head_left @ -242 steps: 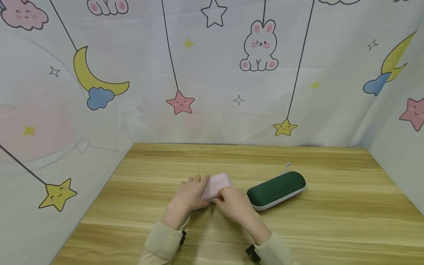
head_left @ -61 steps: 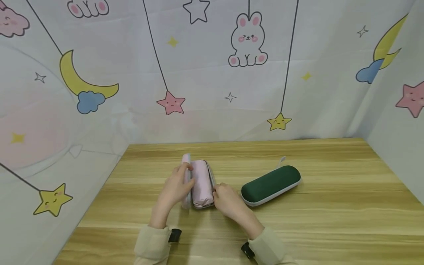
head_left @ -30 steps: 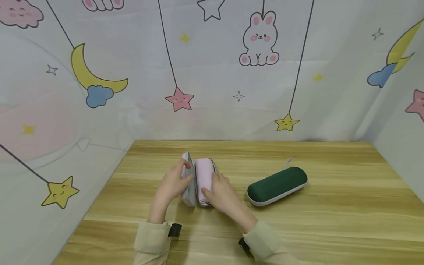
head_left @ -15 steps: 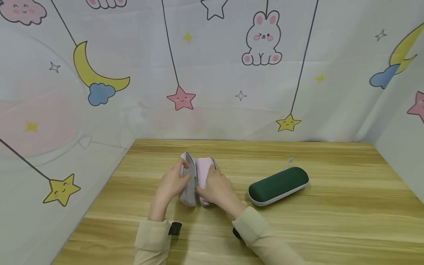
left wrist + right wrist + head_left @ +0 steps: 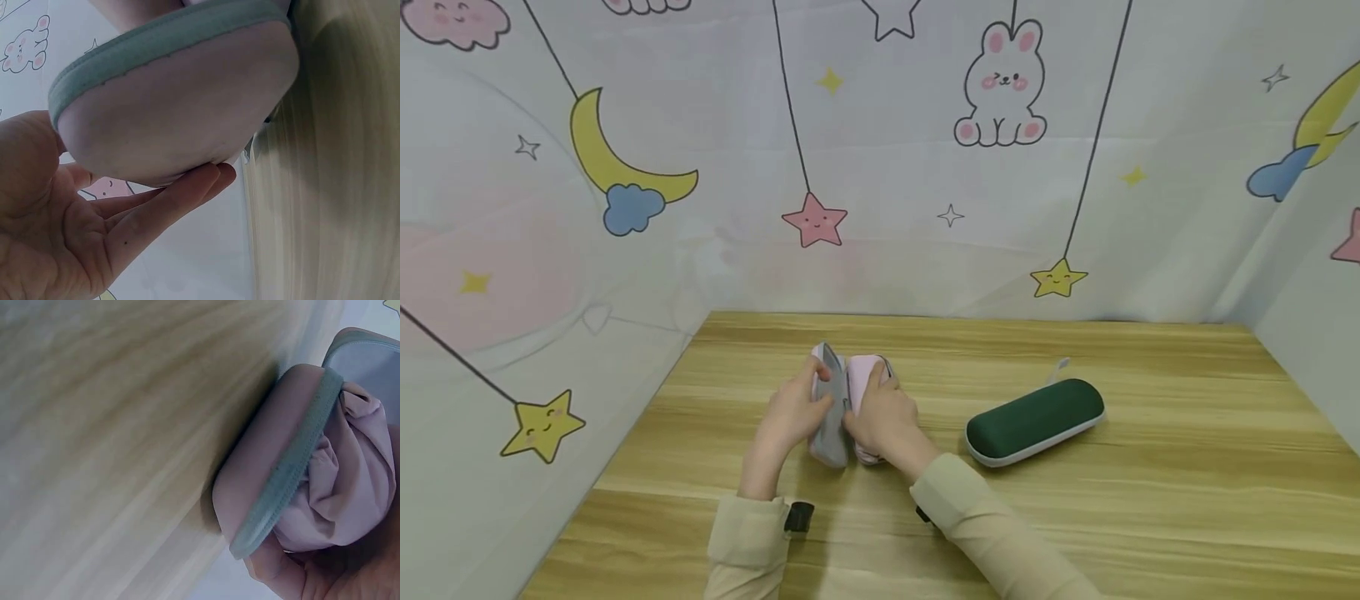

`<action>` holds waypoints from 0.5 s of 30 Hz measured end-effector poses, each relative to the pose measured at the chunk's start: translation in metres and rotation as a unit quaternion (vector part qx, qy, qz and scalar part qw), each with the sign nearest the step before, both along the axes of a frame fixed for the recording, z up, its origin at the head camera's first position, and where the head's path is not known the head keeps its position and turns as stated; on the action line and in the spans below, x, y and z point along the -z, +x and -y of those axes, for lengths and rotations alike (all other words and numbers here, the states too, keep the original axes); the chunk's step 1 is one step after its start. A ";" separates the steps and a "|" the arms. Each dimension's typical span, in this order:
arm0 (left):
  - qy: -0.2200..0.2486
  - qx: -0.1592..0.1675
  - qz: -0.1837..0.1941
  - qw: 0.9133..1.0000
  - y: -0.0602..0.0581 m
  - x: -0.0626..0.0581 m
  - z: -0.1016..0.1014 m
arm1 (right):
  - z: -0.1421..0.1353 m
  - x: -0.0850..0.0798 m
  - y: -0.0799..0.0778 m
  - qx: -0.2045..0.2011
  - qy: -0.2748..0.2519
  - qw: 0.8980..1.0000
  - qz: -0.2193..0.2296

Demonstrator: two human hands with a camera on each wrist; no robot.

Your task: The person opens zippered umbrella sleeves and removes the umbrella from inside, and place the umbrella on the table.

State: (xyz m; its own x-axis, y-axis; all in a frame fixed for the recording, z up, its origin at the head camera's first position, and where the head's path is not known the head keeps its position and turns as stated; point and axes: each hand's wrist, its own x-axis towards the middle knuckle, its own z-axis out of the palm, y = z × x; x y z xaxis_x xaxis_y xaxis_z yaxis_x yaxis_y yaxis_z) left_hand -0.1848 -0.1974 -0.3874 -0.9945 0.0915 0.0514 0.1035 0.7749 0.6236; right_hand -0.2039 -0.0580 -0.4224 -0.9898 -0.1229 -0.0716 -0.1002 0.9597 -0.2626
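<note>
A pink zip case with grey trim stands unzipped on the table, its lid (image 5: 829, 429) swung up at the left and showing a grey lining. My left hand (image 5: 784, 421) holds that lid, thumb on the inside and fingers behind its pink shell (image 5: 187, 106). In the case's other half (image 5: 265, 450) lies a rolled pink fabric bundle (image 5: 862, 373), its end wrinkled in the right wrist view. My right hand (image 5: 886, 417) grips the bundle from above, thumb on its left side and fingers over the right. The hand hides most of the bundle.
A closed dark green case (image 5: 1037, 421) with a white edge and a small pale strap (image 5: 1060, 367) lies to the right on the wooden table (image 5: 1150, 500). A printed cloth backdrop (image 5: 910, 167) rises behind the table and along its sides.
Earlier both hands were on the closed pink case; its lid was then opened leftward. The right hand has moved from the case's right edge onto the bundle. The green case stays put.
</note>
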 end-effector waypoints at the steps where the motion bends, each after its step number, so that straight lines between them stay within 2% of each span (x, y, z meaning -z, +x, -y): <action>1: 0.000 0.001 0.000 1.000 0.000 0.000 0.000 | 0.001 0.000 -0.001 0.001 0.002 1.000 -0.001; 7: -0.002 -0.001 -0.001 1.000 0.000 -0.001 0.001 | 0.002 0.002 -0.002 0.006 -0.001 1.000 -0.014; 15: 0.000 -0.005 0.008 1.000 0.000 -0.001 0.000 | -0.003 0.005 -0.002 -0.007 -0.033 0.999 -0.033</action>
State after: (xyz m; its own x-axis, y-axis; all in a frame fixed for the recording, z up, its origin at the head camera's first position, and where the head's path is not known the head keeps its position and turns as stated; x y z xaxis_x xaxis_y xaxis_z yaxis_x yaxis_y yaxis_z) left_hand -0.1849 -0.1973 -0.3866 -0.9961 0.0807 0.0359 0.0854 0.7760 0.6250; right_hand -0.2057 -0.0549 -0.4273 -0.9903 -0.1388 0.0022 -0.1323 0.9389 -0.3177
